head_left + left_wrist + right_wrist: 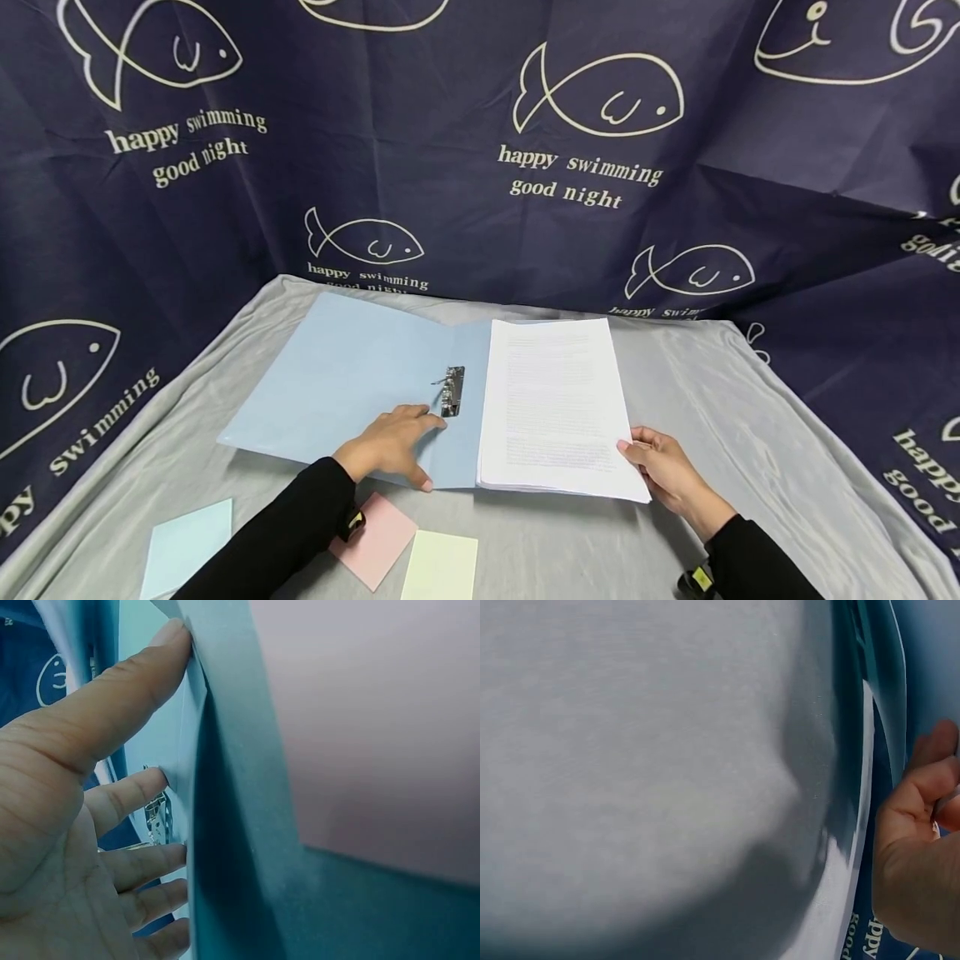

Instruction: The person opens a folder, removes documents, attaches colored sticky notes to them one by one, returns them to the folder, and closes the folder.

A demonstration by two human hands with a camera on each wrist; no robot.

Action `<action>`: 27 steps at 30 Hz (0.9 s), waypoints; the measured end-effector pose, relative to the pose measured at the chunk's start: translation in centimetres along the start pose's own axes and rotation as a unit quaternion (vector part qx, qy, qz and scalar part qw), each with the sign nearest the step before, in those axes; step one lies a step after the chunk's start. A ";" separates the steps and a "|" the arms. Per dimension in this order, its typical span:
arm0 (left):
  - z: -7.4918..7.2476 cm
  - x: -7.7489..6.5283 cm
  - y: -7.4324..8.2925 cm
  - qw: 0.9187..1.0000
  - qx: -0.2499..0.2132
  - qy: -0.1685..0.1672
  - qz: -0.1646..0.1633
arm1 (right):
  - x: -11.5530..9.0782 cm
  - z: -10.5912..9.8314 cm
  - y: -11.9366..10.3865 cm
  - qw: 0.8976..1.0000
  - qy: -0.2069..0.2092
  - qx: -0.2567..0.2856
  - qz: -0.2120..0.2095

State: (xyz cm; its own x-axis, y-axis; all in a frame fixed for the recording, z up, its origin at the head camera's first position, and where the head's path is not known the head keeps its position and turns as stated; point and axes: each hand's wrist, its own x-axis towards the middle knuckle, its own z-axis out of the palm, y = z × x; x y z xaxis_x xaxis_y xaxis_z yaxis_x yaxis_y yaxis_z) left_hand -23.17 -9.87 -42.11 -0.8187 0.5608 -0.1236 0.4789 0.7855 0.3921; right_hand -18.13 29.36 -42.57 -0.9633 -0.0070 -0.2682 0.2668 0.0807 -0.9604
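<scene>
A light blue folder (330, 375) lies spread open on the cloth, with a metal clip (453, 392) near its spine. On its right side sits a stack of printed paper (558, 400). My left hand (393, 442) rests on the folder just below the clip, fingers spread and thumb at the lower edge; the left wrist view shows the fingertips touching the blue surface. With thumb and fingers my right hand (667, 467) pinches the stack's right edge near its lower corner. In the right wrist view only part of the right hand (922, 832) shows at the right border.
Closer to me on the grey cloth (570, 550) lie a pink sheet (378, 542), a pale yellow sheet (441, 567) and a pale blue sheet (191, 537), partly covered by my left sleeve. A dark blue curtain (450, 167) with fish drawings hangs behind the table.
</scene>
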 end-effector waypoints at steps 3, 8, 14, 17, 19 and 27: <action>-0.1 -0.1 -0.1 1.000 -0.002 0.000 -0.003 | -0.3 -0.2 0.1 1.000 -0.012 -0.010 0.002; -0.4 -0.3 -0.2 1.000 -0.007 -0.002 -0.008 | -0.2 -0.1 0.4 0.998 -0.015 -0.058 -0.004; -0.5 -0.2 -0.2 1.000 -0.002 -0.005 -0.006 | 0.2 0.9 0.8 0.972 0.044 -0.230 -0.033; -0.4 -0.2 -0.2 1.000 0.002 -0.005 -0.007 | 0.2 1.4 0.8 0.940 0.067 -0.329 -0.055; -0.3 -0.2 -0.1 1.000 0.001 -0.006 -0.008 | 0.2 1.5 0.8 0.918 0.072 -0.382 -0.072; -0.2 -0.2 -0.1 1.000 0.005 -0.009 -0.013 | 0.2 1.9 0.4 0.860 0.077 -0.498 -0.083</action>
State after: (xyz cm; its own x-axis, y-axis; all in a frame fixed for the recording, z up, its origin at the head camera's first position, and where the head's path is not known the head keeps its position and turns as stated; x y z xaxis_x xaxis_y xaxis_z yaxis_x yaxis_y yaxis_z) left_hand -23.13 -10.13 -41.97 -0.8246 0.5454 -0.1501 0.4615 0.8021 0.3791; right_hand -18.19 27.54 -43.17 -0.9986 0.0242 -0.0466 0.0416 0.9053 -0.4228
